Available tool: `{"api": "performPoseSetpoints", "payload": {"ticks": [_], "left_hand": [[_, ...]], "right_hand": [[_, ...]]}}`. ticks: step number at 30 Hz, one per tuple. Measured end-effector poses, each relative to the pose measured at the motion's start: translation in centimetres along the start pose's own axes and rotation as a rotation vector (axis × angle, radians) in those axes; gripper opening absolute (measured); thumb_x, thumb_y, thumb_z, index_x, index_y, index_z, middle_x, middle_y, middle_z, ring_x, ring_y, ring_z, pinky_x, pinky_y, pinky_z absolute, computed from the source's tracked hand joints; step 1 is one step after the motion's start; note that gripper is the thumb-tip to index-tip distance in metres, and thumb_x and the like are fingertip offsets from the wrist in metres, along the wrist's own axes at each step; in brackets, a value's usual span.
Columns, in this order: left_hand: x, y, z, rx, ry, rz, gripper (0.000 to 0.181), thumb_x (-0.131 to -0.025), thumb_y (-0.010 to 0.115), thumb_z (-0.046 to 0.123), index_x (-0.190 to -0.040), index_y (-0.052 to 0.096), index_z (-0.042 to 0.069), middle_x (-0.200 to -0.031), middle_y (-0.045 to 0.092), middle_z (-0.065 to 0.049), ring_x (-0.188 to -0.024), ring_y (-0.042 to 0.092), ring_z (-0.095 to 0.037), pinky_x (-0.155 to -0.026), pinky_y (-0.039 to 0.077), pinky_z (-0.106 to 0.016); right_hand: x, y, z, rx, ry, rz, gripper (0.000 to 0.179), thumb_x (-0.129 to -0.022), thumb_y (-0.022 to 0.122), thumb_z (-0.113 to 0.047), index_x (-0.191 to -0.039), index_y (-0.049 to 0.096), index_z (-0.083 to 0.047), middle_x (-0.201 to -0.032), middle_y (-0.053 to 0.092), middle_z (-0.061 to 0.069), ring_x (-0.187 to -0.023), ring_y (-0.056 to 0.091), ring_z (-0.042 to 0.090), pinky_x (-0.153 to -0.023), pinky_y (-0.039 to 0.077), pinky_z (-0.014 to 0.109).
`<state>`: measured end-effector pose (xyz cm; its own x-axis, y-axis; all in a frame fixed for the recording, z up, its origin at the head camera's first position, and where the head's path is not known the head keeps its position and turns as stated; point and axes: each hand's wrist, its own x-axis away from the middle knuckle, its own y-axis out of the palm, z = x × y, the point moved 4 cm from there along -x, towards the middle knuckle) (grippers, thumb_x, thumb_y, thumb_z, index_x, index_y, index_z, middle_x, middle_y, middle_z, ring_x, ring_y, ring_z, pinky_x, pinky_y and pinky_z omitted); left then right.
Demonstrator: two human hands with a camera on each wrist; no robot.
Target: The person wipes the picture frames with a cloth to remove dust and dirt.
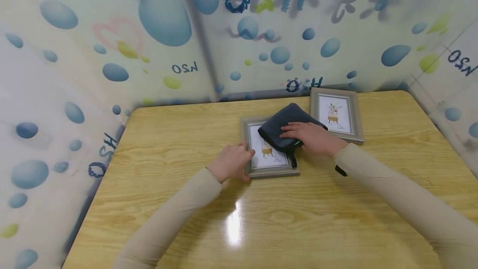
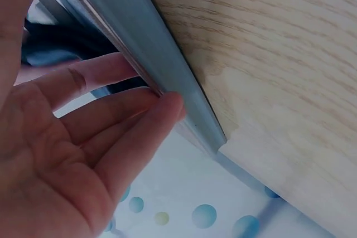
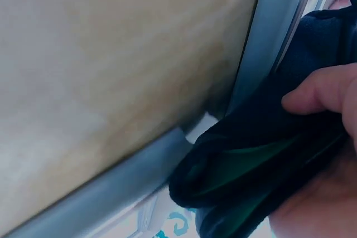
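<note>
A silver-grey picture frame (image 1: 276, 172) lies on the table with a plant print inside it. My left hand (image 1: 232, 161) grips the frame's left edge; the left wrist view shows the fingers (image 2: 159, 118) bent against the frame's side (image 2: 162, 54). In my right hand (image 1: 313, 137) is a folded dark blue cloth (image 1: 276, 125), which covers the frame's upper right part. The cloth (image 3: 240, 132) has a green inner side in the right wrist view, and the thumb (image 3: 312, 96) holds it. A dark loop hangs off the cloth over the frame's lower right side.
A second, similar picture frame (image 1: 356, 123) lies behind and to the right, close to the cloth. The wooden table (image 1: 179, 136) meets a printed wall (image 1: 209, 65) at its back edge. Light glares off the tabletop in front of my hands.
</note>
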<state>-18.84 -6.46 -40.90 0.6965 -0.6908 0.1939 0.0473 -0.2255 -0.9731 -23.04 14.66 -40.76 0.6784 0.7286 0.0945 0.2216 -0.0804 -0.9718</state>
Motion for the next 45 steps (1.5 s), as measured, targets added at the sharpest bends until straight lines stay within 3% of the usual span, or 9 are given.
{"api": "performPoseSetpoints", "payload": {"ticks": [6, 9, 16, 25, 32, 35, 39, 45], "left_hand": [[-0.2, 0.0, 0.3, 0.005, -0.016, -0.020, 0.073, -0.062, 0.086, 0.050, -0.118, 0.066, 0.008, -0.105, 0.061, -0.012, -0.086, 0.060, -0.019, -0.063, 0.055, -0.035], [-0.2, 0.1, 0.3, 0.000, -0.017, -0.022, 0.074, -0.062, 0.086, 0.051, -0.119, 0.066, 0.008, -0.108, 0.061, -0.013, -0.088, 0.061, -0.020, -0.064, 0.056, -0.034], [-0.1, -0.2, 0.2, -0.021, -0.023, -0.015, 0.074, -0.061, 0.087, 0.051, -0.117, 0.066, 0.008, -0.106, 0.060, -0.013, -0.089, 0.061, -0.020, -0.063, 0.056, -0.034], [0.1, -0.2, -0.2, -0.036, -0.024, -0.002, 0.071, -0.061, 0.086, 0.052, -0.114, 0.067, 0.009, -0.107, 0.059, -0.013, -0.090, 0.061, -0.021, -0.060, 0.056, -0.033], [0.3, -0.1, -0.4, -0.043, -0.020, 0.011, 0.071, -0.062, 0.086, 0.052, -0.115, 0.066, 0.009, -0.107, 0.058, -0.013, -0.090, 0.061, -0.022, -0.062, 0.056, -0.035], [0.5, 0.0, -0.4, -0.035, -0.014, 0.017, 0.071, -0.063, 0.085, 0.051, -0.116, 0.065, 0.009, -0.109, 0.057, -0.013, -0.091, 0.060, -0.022, -0.064, 0.056, -0.035], [0.7, 0.2, -0.4, -0.002, -0.001, 0.033, 0.067, -0.066, 0.085, 0.048, -0.116, 0.064, 0.008, -0.113, 0.054, -0.014, -0.098, 0.060, -0.024, -0.066, 0.057, -0.035], [0.8, 0.7, -0.2, 0.036, 0.020, 0.055, 0.066, -0.067, 0.085, 0.046, -0.117, 0.065, 0.007, -0.119, 0.054, -0.017, -0.107, 0.057, -0.029, -0.071, 0.057, -0.037]], "right_hand": [[-2.1, -0.8, 1.9, -0.028, 0.097, -0.017, 0.059, -0.082, 0.055, 0.016, -0.137, 0.053, -0.005, -0.146, 0.041, 0.018, -0.136, 0.031, 0.040, -0.102, 0.028, 0.065], [-2.4, -0.8, 2.2, -0.034, 0.102, -0.028, 0.058, -0.084, 0.057, 0.014, -0.138, 0.052, -0.004, -0.147, 0.039, 0.019, -0.137, 0.029, 0.042, -0.102, 0.027, 0.065], [-0.3, -0.2, 1.0, 0.047, 0.017, -0.016, 0.064, -0.080, 0.068, 0.013, -0.138, 0.053, -0.008, -0.146, 0.042, 0.016, -0.135, 0.032, 0.040, -0.100, 0.033, 0.064], [3.4, 0.5, -2.7, 0.087, -0.146, -0.022, 0.062, -0.077, 0.067, 0.014, -0.133, 0.059, -0.010, -0.141, 0.049, 0.012, -0.131, 0.039, 0.039, -0.098, 0.037, 0.062], [4.6, 0.1, -3.6, -0.031, -0.224, -0.014, 0.068, -0.069, 0.054, 0.021, -0.126, 0.065, -0.014, -0.135, 0.055, 0.010, -0.126, 0.044, 0.038, -0.098, 0.038, 0.058], [4.2, 0.1, -3.4, -0.070, -0.205, 0.012, 0.067, -0.068, 0.050, 0.020, -0.124, 0.066, -0.013, -0.133, 0.056, 0.009, -0.125, 0.044, 0.038, -0.099, 0.038, 0.057], [2.8, 0.3, -2.7, -0.049, -0.142, 0.070, 0.058, -0.074, 0.058, 0.014, -0.126, 0.063, -0.009, -0.134, 0.055, 0.013, -0.125, 0.044, 0.038, -0.099, 0.038, 0.055], [-0.5, 0.2, -0.6, -0.091, 0.060, 0.094, 0.049, -0.084, 0.071, -0.006, -0.131, 0.058, -0.005, -0.139, 0.046, 0.022, -0.126, 0.040, 0.044, -0.099, 0.038, 0.056]]}}
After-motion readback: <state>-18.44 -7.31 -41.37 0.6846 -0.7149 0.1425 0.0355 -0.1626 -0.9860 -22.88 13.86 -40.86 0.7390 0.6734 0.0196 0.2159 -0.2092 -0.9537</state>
